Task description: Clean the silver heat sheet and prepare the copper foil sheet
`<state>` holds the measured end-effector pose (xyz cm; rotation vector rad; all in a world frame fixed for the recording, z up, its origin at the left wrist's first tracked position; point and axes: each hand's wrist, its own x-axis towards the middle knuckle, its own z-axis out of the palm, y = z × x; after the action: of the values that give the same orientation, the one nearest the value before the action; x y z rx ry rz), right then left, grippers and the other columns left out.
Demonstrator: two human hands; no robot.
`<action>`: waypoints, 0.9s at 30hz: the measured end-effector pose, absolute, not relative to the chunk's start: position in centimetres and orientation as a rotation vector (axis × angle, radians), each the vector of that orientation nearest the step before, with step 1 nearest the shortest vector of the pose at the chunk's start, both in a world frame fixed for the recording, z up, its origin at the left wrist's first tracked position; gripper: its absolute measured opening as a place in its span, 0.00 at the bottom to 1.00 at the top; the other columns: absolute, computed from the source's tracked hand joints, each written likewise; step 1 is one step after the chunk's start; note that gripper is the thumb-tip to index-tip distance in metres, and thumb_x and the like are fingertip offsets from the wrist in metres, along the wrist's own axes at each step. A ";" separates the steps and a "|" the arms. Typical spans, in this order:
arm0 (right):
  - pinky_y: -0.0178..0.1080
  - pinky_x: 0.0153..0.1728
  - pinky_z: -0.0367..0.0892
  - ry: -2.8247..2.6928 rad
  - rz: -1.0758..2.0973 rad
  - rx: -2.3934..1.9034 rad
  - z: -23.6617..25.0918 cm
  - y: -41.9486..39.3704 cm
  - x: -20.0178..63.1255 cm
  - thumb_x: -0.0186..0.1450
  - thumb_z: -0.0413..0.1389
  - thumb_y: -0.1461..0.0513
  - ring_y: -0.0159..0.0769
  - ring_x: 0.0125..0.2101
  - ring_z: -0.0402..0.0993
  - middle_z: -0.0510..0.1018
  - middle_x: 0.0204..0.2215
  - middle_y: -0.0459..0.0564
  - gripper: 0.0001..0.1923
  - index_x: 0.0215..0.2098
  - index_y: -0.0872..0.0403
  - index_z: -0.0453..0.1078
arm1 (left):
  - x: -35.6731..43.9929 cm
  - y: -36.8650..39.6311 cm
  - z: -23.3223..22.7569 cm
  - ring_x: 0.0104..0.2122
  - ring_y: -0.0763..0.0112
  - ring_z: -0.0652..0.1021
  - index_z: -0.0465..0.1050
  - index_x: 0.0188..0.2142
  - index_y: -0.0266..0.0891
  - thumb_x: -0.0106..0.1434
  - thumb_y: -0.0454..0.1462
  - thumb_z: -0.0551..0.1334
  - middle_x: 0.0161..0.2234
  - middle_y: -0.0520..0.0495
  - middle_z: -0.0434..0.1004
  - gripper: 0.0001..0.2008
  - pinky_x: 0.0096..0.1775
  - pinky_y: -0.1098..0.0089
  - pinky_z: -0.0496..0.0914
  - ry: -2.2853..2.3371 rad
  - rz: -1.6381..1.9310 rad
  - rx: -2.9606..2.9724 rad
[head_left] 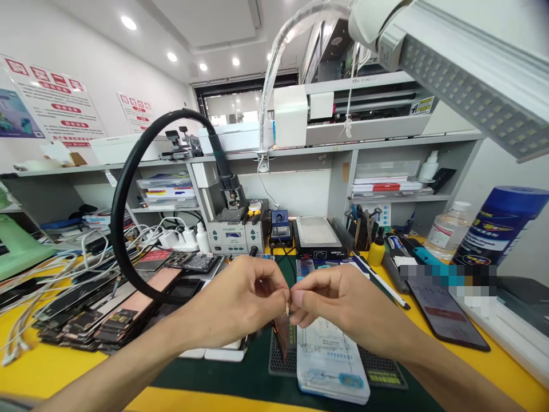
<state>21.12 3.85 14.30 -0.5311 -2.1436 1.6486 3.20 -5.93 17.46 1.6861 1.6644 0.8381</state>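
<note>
My left hand point(244, 297) and my right hand point(338, 303) meet in front of me above the bench point(55, 366), fingertips pinched together on a small brownish flex strip point(282, 332) that hangs down between them; both hands are narrowed tight on its upper end, and its lower end dangles just over the dark green mat point(240, 366). Right under my right hand lies a white phone back panel point(330, 366) on a black gridded pad point(386, 372), with the mat beneath. To my left a heap of opened phones point(107, 315) is spread on the yellow bench top, with white cables point(38, 280) trailing across them and a thick black hose point(124, 194) looping up over them to a grey rework station point(234, 234). Beside that station sit a small blue soldering unit point(281, 223) and a black heating plate point(317, 237). To my right a dark phone point(446, 315) lies face up near a blue spray can point(501, 223) and a clear bottle point(446, 229). An LED lamp head point(472, 80) hangs overhead at the upper right.
</note>
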 end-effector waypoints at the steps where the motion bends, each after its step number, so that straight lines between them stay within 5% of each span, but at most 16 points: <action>1: 0.36 0.37 0.75 -2.127 1.639 -0.503 14.5 4.0 21.2 0.67 0.59 0.58 0.38 0.32 0.81 0.84 0.30 0.51 0.11 0.35 0.58 0.79 | 3.2 -5.6 17.7 0.26 0.74 0.72 0.73 0.29 0.39 0.64 0.38 0.60 0.26 0.53 0.77 0.08 0.29 0.74 0.63 1.638 0.870 1.694; 11: 0.35 0.36 0.72 -1.995 1.353 -0.603 15.2 5.4 23.1 0.68 0.59 0.57 0.37 0.35 0.78 0.83 0.32 0.48 0.11 0.42 0.53 0.81 | 5.4 -1.8 16.9 0.28 0.73 0.74 0.73 0.28 0.40 0.66 0.40 0.58 0.26 0.53 0.76 0.11 0.30 0.74 0.66 1.536 1.172 1.823; 16: 0.33 0.32 0.68 -2.066 1.024 -0.734 14.4 5.1 23.1 0.66 0.58 0.60 0.35 0.31 0.75 0.82 0.29 0.44 0.08 0.33 0.50 0.80 | 5.9 -1.1 14.7 0.27 0.72 0.74 0.72 0.27 0.40 0.64 0.40 0.58 0.25 0.53 0.76 0.11 0.31 0.73 0.67 1.579 1.239 1.876; 27: 0.33 0.31 0.68 -2.012 1.359 -0.762 13.4 5.9 23.5 0.65 0.58 0.59 0.38 0.31 0.76 0.83 0.29 0.48 0.10 0.34 0.53 0.81 | 6.4 -1.6 13.4 0.26 0.77 0.74 0.72 0.27 0.43 0.62 0.35 0.57 0.25 0.58 0.75 0.09 0.32 0.76 0.66 1.680 1.275 2.001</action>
<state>23.47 5.91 13.40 -0.7620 -2.0118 1.3588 6.38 -1.55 13.45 2.0012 1.6801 1.2747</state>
